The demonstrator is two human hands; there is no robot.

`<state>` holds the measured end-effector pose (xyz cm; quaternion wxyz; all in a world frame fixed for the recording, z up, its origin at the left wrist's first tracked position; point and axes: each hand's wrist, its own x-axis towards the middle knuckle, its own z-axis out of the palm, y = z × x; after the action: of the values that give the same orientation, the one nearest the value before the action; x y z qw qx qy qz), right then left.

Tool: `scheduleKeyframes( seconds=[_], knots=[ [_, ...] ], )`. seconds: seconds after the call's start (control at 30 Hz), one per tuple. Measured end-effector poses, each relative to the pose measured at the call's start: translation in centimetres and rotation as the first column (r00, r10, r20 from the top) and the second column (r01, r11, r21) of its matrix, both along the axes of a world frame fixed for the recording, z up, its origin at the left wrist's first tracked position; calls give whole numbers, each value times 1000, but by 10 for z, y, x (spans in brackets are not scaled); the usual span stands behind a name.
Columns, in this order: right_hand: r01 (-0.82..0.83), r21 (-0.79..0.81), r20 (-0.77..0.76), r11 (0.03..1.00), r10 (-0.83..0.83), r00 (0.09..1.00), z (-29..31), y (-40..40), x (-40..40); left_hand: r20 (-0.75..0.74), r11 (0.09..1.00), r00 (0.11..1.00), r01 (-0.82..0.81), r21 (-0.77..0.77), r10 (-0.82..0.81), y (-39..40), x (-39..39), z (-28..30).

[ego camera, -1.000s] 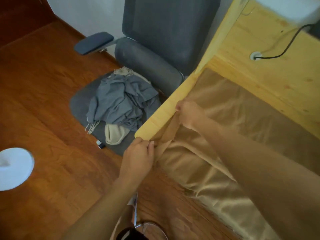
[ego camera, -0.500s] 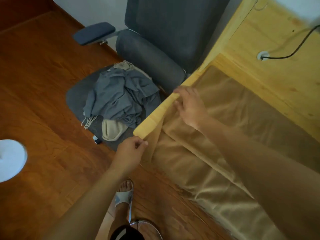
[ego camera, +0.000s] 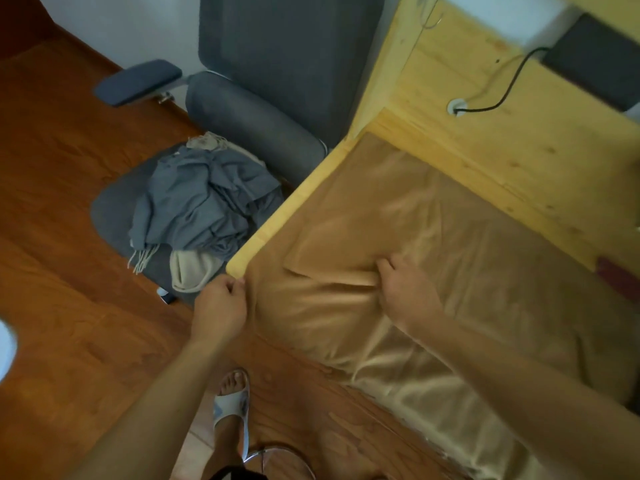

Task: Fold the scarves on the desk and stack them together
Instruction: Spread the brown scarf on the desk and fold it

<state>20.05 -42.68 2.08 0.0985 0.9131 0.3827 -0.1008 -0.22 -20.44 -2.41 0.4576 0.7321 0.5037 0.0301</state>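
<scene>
While the tan scarf (ego camera: 433,237) lies spread across the wooden desk (ego camera: 519,140), its near edge hangs over the front side toward the floor (ego camera: 52,237). Left hand (ego camera: 220,306) pinches the scarf edge between thumb and curled fingers just below the desk corner. Right hand (ego camera: 403,292) rests on the scarf, fingers bent and gathering a folded-over flap; whether it grips or only presses cannot be told. Grey scarf (ego camera: 204,199) and cream scarf (ego camera: 190,271) lie crumpled on the seat of a grey office chair (ego camera: 287,57) beside the desk. A black cable (ego camera: 498,95) runs across the desk's far part.
</scene>
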Motion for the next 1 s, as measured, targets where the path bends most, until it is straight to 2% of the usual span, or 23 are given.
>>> scheduleKeyframes(
  seconds=[0.07, 0.13, 0.17, 0.2, 0.23, 0.27, 0.3, 0.37, 0.4, 0.43, 0.47, 0.5, 0.57, 0.63, 0.7, 0.77, 0.83, 0.9, 1.0],
  knots=[
    [94, 44, -109, 995, -89, 990, 32, 18, 11, -12, 1000, 1000, 1, 3, -1, 1, 2, 1],
    [115, -78, -205, 990, -129, 970, 29, 28, 94, -23, 1000, 999, 26, 14, -25, 3, 3, 0],
    [133, -114, -193, 985, -153, 969, 18, 28, 157, -27, 999, 999, 41, 18, -40, 4, 3, 0],
    [151, -103, -94, 983, -161, 982, 13, 28, 218, -28, 999, 998, 51, 20, -50, 5, 2, -2],
    [250, -77, 4, 965, -250, 968, 12, 31, 273, -28, 998, 998, 54, 25, -54, 6, 2, -3],
    [320, 13, 81, 947, -319, 944, 18, 29, 318, -34, 998, 998, 53, 28, -52, 6, 2, -4],
    [378, 180, 88, 908, -398, 913, 34, 34, 337, -42, 998, 998, 52, 30, -50, 5, 2, -5],
    [403, 417, 91, 815, -479, 873, 100, 57, 285, -63, 998, 997, 50, 33, -48, 3, 3, -8],
    [401, 488, 67, 775, -492, 868, 120, 61, 258, -80, 998, 996, 49, 28, -46, 3, 3, -8],
    [362, 494, 78, 791, -454, 887, 115, 62, 237, -86, 998, 995, 48, 27, -46, 3, 2, -8],
    [267, 481, 106, 835, -358, 928, 115, 60, 207, -90, 998, 995, 52, 23, -50, 2, 3, -5],
    [201, 443, 71, 874, -258, 964, 98, 51, 182, -107, 996, 992, 72, 56, -66, 0, 3, -3],
    [26, 354, 27, 935, -38, 999, 66, 31, 134, -225, 950, 970, 156, 269, -96, -8, 10, 10],
    [-40, 209, -8, 977, 43, 999, 39, -7, 105, -215, 871, 967, 223, 438, -140, -18, 31, 29],
    [53, 156, 7, 986, -55, 998, 19, -52, 81, -134, 833, 939, 344, 432, -318, -30, 64, 51],
    [238, 114, 7, 964, -241, 971, 10, -91, 60, -142, 775, 861, 503, 382, -489, -44, 105, 61],
    [422, 13, 18, 906, -423, 906, 5, -125, 54, -108, 748, 792, 605, 272, -602, -57, 150, 65],
    [548, -49, 63, 835, -545, 836, 4, -153, 66, -111, 675, 705, 705, 217, -700, -66, 198, 63],
    [665, -89, 102, 741, -658, 746, 1, -179, 100, -252, 482, 597, 782, 395, -762, -67, 276, 56]
  ],
)
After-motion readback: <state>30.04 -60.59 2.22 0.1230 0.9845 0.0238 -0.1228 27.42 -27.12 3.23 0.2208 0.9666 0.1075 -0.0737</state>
